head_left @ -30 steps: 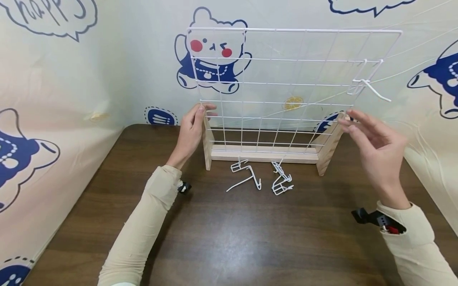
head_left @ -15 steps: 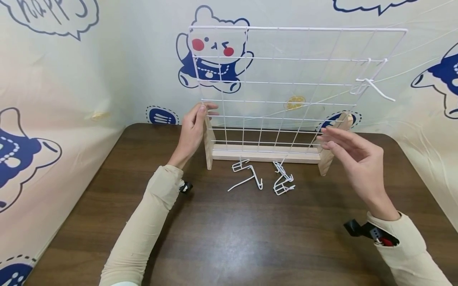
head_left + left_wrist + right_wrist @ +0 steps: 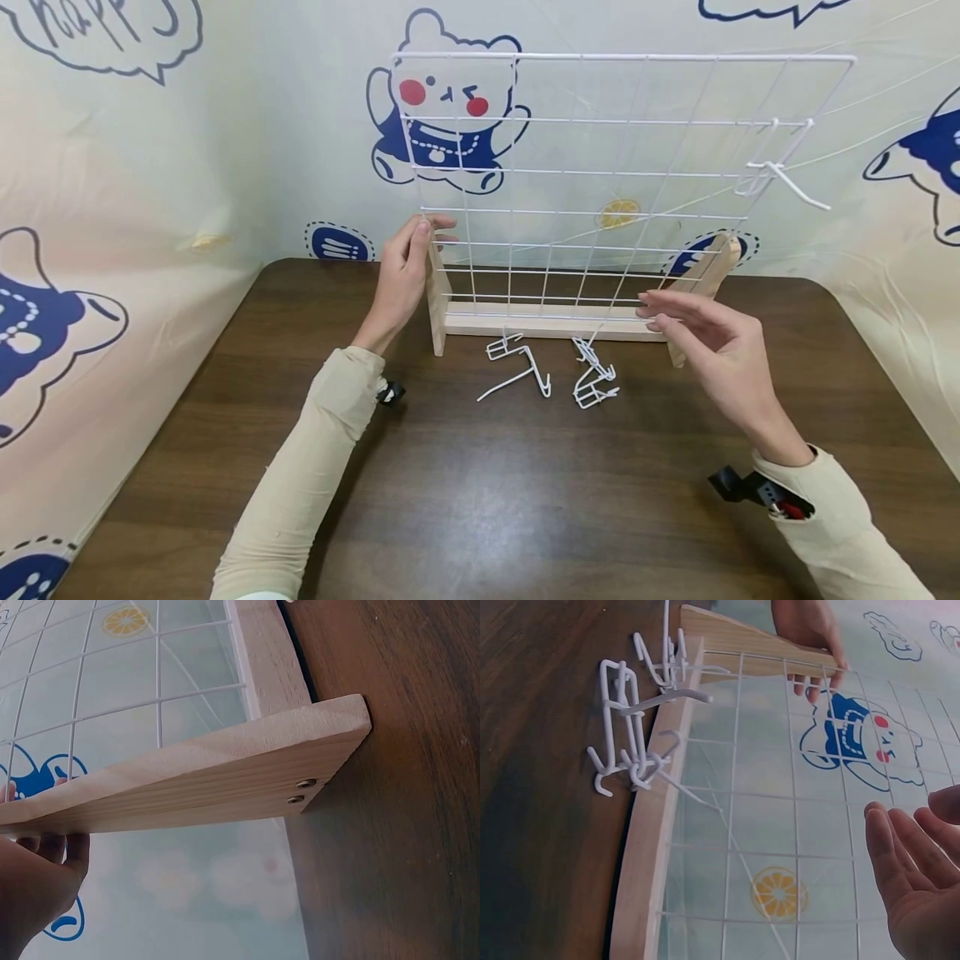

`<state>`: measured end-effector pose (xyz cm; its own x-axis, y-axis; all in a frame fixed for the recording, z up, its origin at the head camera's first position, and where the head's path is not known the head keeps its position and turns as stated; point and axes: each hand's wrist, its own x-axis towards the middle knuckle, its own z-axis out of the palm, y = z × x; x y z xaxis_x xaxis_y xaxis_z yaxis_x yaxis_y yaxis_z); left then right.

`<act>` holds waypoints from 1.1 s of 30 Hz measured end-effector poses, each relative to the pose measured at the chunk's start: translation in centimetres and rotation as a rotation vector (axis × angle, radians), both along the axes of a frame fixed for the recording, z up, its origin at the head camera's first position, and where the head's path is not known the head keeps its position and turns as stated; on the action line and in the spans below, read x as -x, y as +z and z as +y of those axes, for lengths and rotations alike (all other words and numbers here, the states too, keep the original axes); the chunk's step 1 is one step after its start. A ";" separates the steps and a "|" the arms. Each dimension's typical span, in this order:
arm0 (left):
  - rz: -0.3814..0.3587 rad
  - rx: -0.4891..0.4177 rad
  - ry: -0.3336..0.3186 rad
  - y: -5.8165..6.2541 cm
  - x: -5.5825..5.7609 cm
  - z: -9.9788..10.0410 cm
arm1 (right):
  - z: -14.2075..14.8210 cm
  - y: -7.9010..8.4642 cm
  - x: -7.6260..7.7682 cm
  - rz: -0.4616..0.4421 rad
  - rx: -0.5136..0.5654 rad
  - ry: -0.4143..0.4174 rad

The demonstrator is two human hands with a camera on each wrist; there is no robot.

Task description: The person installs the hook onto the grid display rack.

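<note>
A white wire grid rack [image 3: 622,57] stands upright on a wooden base. My left hand [image 3: 401,271] grips the upper end of its left wooden side panel [image 3: 225,772], fingers and thumb on either side of the edge. My right hand [image 3: 723,358] is held in front of the right side panel [image 3: 723,258], fingers nearly straight and thumb apart, with nothing in it. One white wire hook [image 3: 795,188] hangs on the grid at the upper right. Several more white hooks lie before the base, among them a left hook [image 3: 534,372] and a tangled right cluster [image 3: 592,367].
The rack's wooden base bar [image 3: 555,323] runs between the side panels on a brown wood-grain table [image 3: 487,500]. Behind is a pale wall covering [image 3: 247,150] printed with cartoon bears. Two screw heads [image 3: 300,787] show low on the left panel.
My right hand has come away from the top of the right side panel and moved left and down towards the loose hooks. The left hand keeps its hold on the panel.
</note>
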<state>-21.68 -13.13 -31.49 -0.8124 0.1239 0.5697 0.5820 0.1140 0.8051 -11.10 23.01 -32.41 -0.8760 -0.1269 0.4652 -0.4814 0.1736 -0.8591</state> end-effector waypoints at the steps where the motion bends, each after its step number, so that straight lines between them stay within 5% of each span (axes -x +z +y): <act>1: -0.001 0.000 0.002 0.0 0.0 0.0 | 0.0 -0.1 0.0 -0.011 -0.020 -0.012; 8: -0.006 -0.005 0.015 0.0 -0.1 0.0 | -0.2 -1.2 0.3 -0.016 -0.142 -0.036; 26: -0.011 -0.014 0.004 -0.2 0.0 0.1 | -0.6 -4.4 2.6 -0.113 -0.183 -0.004; 33: -0.011 -0.020 0.002 -0.2 0.0 0.1 | -0.9 -5.4 2.3 -0.170 -0.281 0.071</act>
